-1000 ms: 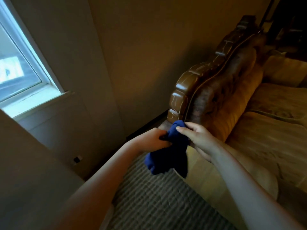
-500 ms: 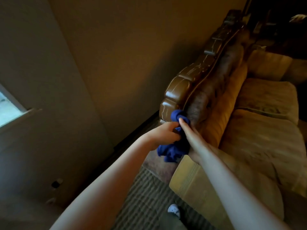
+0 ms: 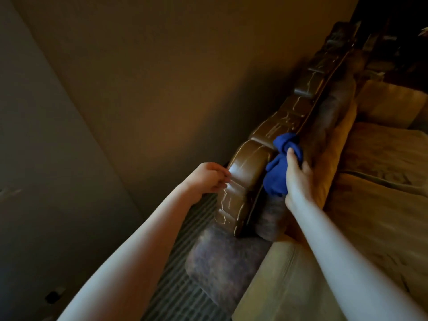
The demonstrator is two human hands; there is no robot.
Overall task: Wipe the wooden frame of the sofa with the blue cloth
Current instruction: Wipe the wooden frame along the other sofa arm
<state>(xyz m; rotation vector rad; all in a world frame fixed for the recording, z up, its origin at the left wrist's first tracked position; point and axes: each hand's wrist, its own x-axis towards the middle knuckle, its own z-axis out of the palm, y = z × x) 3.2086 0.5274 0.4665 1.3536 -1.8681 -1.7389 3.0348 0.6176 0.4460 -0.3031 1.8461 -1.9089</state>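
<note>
The sofa's carved, glossy brown wooden frame [image 3: 245, 172] runs along the top of the backrest from centre to upper right. A bunched blue cloth [image 3: 278, 172] lies against the frame's inner side, just right of its rounded end. My right hand [image 3: 297, 177] grips the cloth, thumb over it, pressing it to the wood. My left hand [image 3: 208, 179] sits just left of the frame's end with loosely curled fingers, holding nothing, fingertips at the wood.
Tan seat cushions [image 3: 382, 181] fill the right side. A padded purple-brown armrest [image 3: 222, 262] lies below the frame. The wall [image 3: 150, 77] stands close behind the sofa, with striped carpet [image 3: 185, 262] in the narrow gap.
My left hand has let go of the cloth and moved left of the frame. My right hand carried the cloth up along the frame. The view swung right, away from the window.
</note>
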